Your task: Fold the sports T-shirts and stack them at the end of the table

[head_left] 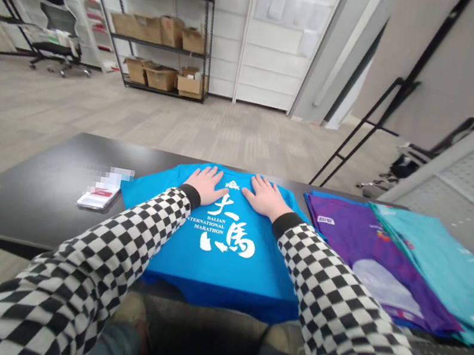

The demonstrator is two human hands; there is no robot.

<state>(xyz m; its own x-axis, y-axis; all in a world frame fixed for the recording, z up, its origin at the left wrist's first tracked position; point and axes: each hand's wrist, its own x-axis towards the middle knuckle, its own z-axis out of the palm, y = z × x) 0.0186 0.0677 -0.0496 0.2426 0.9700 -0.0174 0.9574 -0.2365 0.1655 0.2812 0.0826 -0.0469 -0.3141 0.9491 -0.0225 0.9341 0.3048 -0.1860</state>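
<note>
A blue T-shirt (230, 273) with white lettering lies spread on the dark table (34, 192), its neckline toward the far edge and its lower part hanging over the near edge. My left hand (206, 185) rests flat on the upper left of the shirt, fingers stretched out. On the upper right, my right hand (266, 197) also presses flat with fingers extended. The small printed logo shows between the two hands. Neither hand grips anything.
A phone (100, 194) lies on the table to the left. Purple (358, 240) and teal (442, 254) shirts lie at the right. Behind stand a shelf with cardboard boxes (160, 77), an office chair (56, 32) and a black-framed stand (364, 126).
</note>
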